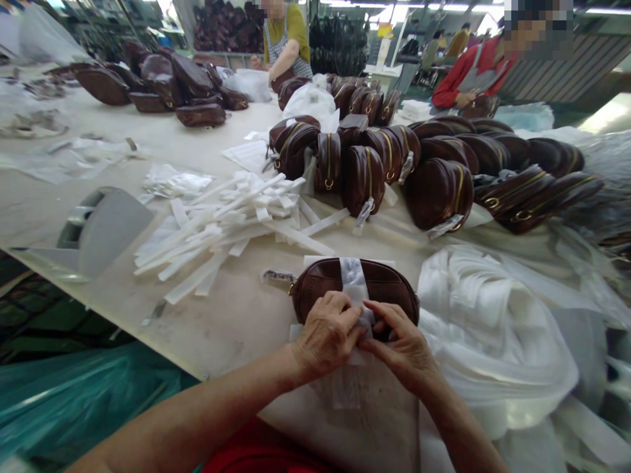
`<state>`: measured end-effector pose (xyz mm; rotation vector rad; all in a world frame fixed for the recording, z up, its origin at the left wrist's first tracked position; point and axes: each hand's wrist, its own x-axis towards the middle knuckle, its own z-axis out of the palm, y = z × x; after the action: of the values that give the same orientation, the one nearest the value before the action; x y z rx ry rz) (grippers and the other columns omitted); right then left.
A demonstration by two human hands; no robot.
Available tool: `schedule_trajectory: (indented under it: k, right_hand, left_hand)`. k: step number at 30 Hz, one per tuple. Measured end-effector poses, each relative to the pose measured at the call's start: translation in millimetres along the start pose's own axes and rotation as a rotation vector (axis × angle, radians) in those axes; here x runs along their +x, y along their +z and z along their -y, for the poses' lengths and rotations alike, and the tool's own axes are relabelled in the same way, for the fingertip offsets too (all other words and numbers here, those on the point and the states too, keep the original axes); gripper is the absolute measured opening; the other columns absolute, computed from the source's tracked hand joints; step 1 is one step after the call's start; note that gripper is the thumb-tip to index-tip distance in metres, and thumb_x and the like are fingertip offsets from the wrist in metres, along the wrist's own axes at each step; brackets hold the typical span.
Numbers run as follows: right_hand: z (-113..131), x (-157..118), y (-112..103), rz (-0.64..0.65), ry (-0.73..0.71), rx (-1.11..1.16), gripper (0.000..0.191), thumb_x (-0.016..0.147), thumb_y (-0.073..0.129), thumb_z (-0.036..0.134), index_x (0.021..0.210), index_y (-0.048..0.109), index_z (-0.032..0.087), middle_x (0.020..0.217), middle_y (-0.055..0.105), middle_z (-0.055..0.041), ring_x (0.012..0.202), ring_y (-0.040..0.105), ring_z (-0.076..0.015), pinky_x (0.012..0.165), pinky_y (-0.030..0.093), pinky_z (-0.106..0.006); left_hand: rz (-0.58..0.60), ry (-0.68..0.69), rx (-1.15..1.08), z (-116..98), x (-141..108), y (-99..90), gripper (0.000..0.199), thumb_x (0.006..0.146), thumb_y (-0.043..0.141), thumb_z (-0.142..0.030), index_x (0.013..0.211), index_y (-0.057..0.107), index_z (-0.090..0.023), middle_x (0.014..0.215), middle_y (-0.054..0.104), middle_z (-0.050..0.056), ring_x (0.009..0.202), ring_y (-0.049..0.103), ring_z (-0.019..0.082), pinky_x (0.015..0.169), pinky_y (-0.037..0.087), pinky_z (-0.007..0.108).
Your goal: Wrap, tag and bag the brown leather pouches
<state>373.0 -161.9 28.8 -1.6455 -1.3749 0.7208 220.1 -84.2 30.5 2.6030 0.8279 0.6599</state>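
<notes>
A small dark-brown leather bag [315, 282] lies on the table in front of me. A pale translucent plastic strip [351, 269] runs across its middle, and part of it hangs down on the near side. My left hand [331, 330] rests on the bag's near face with fingers closed on the strip. Opposite it, my right hand [401, 341] pinches at the same strip with thumb and fingers, partly hiding it. White foam sheet shows under the bag's edges. At the bag's left end, a zipper pull wrapped in plastic [279, 276] sticks out.
White foam strips [221, 230] lie heaped beyond the bag to the left. A grey tape dispenser [103, 230] stands near the table's left edge. A big roll of white foam [488, 328] sits at right. Many brown bags [362, 180] line the far side, where two people work.
</notes>
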Motion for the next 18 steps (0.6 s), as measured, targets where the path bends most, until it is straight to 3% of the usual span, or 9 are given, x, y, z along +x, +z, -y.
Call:
schedule_trajectory:
  k: [6, 10, 15, 18]
  right_hand:
    - [-2.6, -0.4, -0.2, -0.004, -0.001, -0.002, 0.05, 0.068, 0.065, 0.019, 0.117, 0.06, 0.026, 0.1, 0.058, -0.0024, 0.071, 0.055, -0.0123, 0.064, 0.05, -0.025]
    - [-4.2, -0.4, -0.1, -0.002, -0.003, -0.008, 0.048, 0.07, 0.066, 0.022, 0.117, 0.059, 0.026, 0.099, 0.058, -0.0023, 0.07, 0.055, -0.012, 0.065, 0.05, -0.025]
    - [-5.7, -1.3, 1.1, -0.019, -0.047, 0.01, 0.049, 0.071, 0.066, 0.019, 0.119, 0.058, 0.026, 0.103, 0.058, -0.003, 0.072, 0.055, -0.0121, 0.065, 0.049, -0.024]
    - [-6.2, -2.2, 2.0, -0.046, -0.119, 0.044, 0.045, 0.072, 0.063, 0.017, 0.117, 0.059, 0.026, 0.104, 0.06, -0.0032, 0.073, 0.055, -0.0128, 0.068, 0.05, -0.026]
  left_hand:
    - [-0.081, 0.059, 0.127, -5.6, -2.7, 8.0, 0.014, 0.088, 0.053, -0.023, 0.096, 0.06, -0.014, 0.098, 0.053, 0.01, 0.094, 0.048, 0.023, 0.077, 0.051, 0.036]
    - [-0.037, 0.046, 0.083, -7.3, 2.0, 3.9, 0.018, 0.081, 0.063, -0.027, 0.093, 0.06, -0.015, 0.111, 0.053, 0.01, 0.107, 0.044, 0.026, 0.083, 0.051, 0.037]
    - [0.032, -0.028, 0.003, -8.9, 8.8, -1.3, 0.029, 0.076, 0.067, -0.023, 0.102, 0.056, -0.016, 0.103, 0.057, 0.006, 0.104, 0.046, 0.023, 0.086, 0.051, 0.035]
    - [0.017, -0.029, 0.008, -8.2, 8.2, 0.4, 0.026, 0.077, 0.066, -0.022, 0.1, 0.056, -0.016, 0.102, 0.057, 0.006, 0.103, 0.046, 0.023, 0.086, 0.052, 0.035]
